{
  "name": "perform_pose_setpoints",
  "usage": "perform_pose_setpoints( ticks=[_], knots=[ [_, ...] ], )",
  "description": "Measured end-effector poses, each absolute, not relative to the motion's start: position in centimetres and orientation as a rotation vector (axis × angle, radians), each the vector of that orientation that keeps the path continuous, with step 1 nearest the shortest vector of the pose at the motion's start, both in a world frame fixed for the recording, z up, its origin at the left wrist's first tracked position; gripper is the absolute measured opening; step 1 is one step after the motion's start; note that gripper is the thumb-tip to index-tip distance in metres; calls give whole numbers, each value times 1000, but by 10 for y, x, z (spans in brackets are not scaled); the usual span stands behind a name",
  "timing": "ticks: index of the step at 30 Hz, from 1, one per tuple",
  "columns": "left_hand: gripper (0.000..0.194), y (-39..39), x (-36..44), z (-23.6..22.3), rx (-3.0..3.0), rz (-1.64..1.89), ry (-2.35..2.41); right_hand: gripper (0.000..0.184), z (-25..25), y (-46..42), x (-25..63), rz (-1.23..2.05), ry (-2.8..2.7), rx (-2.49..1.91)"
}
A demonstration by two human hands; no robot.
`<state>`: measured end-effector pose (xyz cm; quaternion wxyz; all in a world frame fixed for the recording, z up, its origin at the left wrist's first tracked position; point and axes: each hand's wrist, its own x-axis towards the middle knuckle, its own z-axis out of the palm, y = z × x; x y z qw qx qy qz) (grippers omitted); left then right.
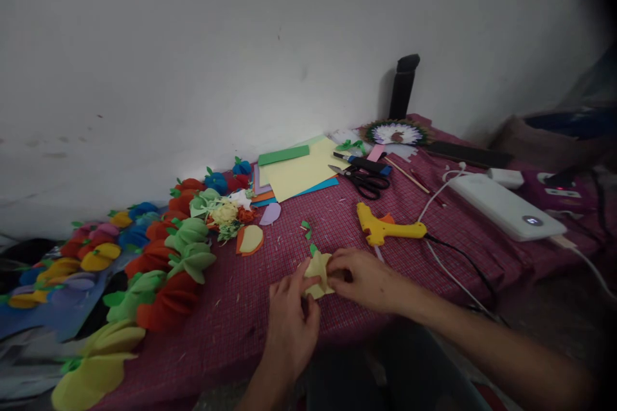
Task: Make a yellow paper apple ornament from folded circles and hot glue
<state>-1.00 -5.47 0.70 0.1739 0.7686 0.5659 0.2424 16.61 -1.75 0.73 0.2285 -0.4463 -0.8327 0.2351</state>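
Note:
Between my two hands, near the table's front edge, is a pale yellow folded paper pumpkin (318, 275) with a small green tip at its top. My left hand (292, 308) grips its left side, fingers bent against the paper. On its right side, my right hand (359, 279) pinches a fold between thumb and fingers. Small green paper scraps (307, 229) lie just beyond it. A yellow glue gun (388, 227) rests on the cloth to the right of my right hand. Black-handled scissors (364, 181) lie farther back.
Several finished colored paper pumpkins (168, 302) crowd the left side. Sheets of colored paper (303, 170) are stacked toward the wall, with a cutter (364, 163) beside them. A white power bank (506, 207) with cables sits at right. Cut yellow and orange half-rounds (250, 239) lie mid-table.

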Motion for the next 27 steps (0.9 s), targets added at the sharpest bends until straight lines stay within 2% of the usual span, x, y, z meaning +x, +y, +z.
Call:
perform_pose_setpoints(
  ticks=[4,10,15,19,23,27],
  knots=[
    [47,-55,-12,-3,2273,660,1550,31,9,-12,162,755,-2169,-1399],
    [39,-55,-21,-8,2463,568,1659,23,5,-5,157,705,-2128,-1513],
    [37,-53,-28,-9,2510,537,1693,28,4,-5,157,697,-2136,-1530],
    [39,-46,-33,-7,2384,599,1677,33,12,-12,155,733,-2235,-1362],
    [35,-34,-35,1,2143,709,1672,21,20,-26,153,653,-2391,-1079],
    [34,-23,-29,7,2041,771,1648,15,19,-35,154,579,-2454,-987]
  ],
)
